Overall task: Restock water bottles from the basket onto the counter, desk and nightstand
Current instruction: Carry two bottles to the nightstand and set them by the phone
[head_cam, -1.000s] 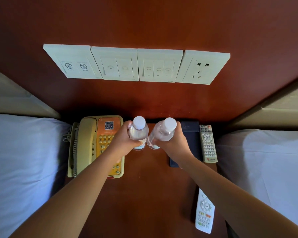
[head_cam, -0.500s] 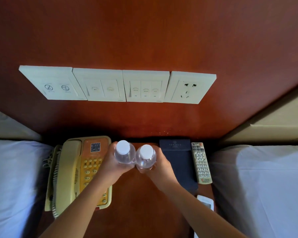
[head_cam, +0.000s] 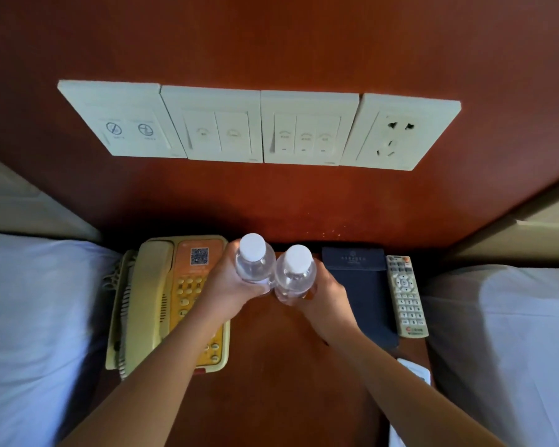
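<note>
Two clear water bottles with white caps stand side by side and touching at the back of the dark wooden nightstand (head_cam: 271, 366). My left hand (head_cam: 229, 288) is wrapped around the left bottle (head_cam: 254, 262). My right hand (head_cam: 323, 295) grips the right bottle (head_cam: 296, 274). Both bottles are upright, seen from above. Their bases are hidden by my hands, so I cannot tell whether they rest on the wood. No basket is in view.
A cream and orange telephone (head_cam: 162, 304) lies left of the bottles. A dark folder (head_cam: 362, 291) and a grey remote (head_cam: 405, 295) lie to the right, a white remote (head_cam: 415, 369) nearer me. Beds flank the nightstand. Switch panels (head_cam: 259, 127) sit on the wall.
The two bottles came together from slightly apart and tilted to upright and touching, and sank toward the nightstand. My head view shifted, so the wall panels moved in the frame.
</note>
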The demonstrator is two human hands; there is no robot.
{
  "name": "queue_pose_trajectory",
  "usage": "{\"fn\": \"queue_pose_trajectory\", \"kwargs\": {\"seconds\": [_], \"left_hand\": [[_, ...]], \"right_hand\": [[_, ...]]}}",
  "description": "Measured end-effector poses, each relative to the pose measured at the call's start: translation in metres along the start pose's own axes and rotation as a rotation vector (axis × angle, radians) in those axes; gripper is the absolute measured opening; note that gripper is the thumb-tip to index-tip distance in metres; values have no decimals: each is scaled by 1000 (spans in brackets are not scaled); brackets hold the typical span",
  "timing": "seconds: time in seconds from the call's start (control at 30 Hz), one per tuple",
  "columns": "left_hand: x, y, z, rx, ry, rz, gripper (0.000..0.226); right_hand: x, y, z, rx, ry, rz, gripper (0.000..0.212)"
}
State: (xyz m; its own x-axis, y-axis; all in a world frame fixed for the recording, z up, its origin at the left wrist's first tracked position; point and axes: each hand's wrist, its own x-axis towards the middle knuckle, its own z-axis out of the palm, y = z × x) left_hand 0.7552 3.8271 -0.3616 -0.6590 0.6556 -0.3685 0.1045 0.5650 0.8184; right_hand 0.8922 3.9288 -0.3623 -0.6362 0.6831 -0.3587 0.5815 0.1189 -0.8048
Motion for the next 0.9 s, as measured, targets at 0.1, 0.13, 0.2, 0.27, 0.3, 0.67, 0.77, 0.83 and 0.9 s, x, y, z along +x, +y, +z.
{"fn": "queue_pose_trajectory", "kwargs": {"seconds": [0.1,0.13,0.2,0.27,0.3,0.67,0.77,0.83,0.9], "left_hand": [[-1,0,1,-19,18,2,70],[-1,0,0,-20,17,4,70],[0,1,-1,-20,5,1,70],[0,2,-3,-10,-18,-4,70],[1,2,-4,-3,-25,-7,70],[-7,3,-7,59,14,52,77],[-13,0,-14,38,36,26,79],[-16,-4,-18,17,31,32,79],[-19,-3,-20,9,10,47,81]], "right_hand": [[0,1,-1,-9,-5,-25,62],[0,0,-2,-17,-11,-28,61],[1,-1,-4,-33,-25,-22,59],[4,-2,-6,-31,-45,-8,60],[6,-3,-7,-31,-61,-5,61],[21,1,-13,-70,-125,-41,69],[25,2,-18,-83,-149,-59,70],[23,5,-21,-62,-150,-45,65],[21,8,-22,-39,-140,-41,65]]}}
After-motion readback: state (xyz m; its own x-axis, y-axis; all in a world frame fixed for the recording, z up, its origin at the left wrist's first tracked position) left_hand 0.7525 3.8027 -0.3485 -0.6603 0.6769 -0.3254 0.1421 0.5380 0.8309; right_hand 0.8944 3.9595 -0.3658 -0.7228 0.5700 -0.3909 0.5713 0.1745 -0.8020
